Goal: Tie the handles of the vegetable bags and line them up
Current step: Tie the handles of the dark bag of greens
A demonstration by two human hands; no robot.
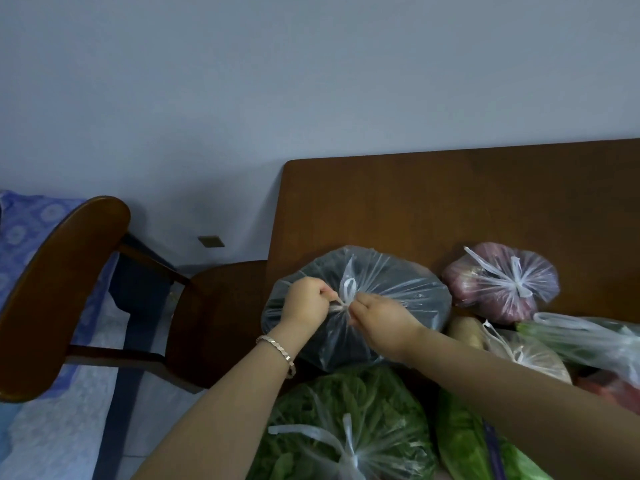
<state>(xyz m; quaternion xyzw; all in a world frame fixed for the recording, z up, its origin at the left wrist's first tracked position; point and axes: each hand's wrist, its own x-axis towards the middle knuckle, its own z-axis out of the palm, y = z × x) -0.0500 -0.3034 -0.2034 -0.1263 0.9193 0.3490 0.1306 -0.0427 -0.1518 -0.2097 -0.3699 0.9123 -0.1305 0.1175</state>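
Note:
A clear plastic bag of dark vegetables [398,292] sits at the left end of the wooden table [415,195]. My left hand [306,301] and my right hand [381,315] each pinch a twisted handle strand at the knot [344,304] on top of the bag, pulling apart. A handle loop sticks up just behind the knot. To the right lies a tied bag of purple vegetables [498,282]. A tied bag of leafy greens [346,424] lies in front, near me.
More bags crowd the right front: a pale one [526,355], a long green-vegetable bag [588,341], a lettuce-like one [464,441]. A wooden chair [69,289] stands left of the table. The back of the table is bare, against the wall.

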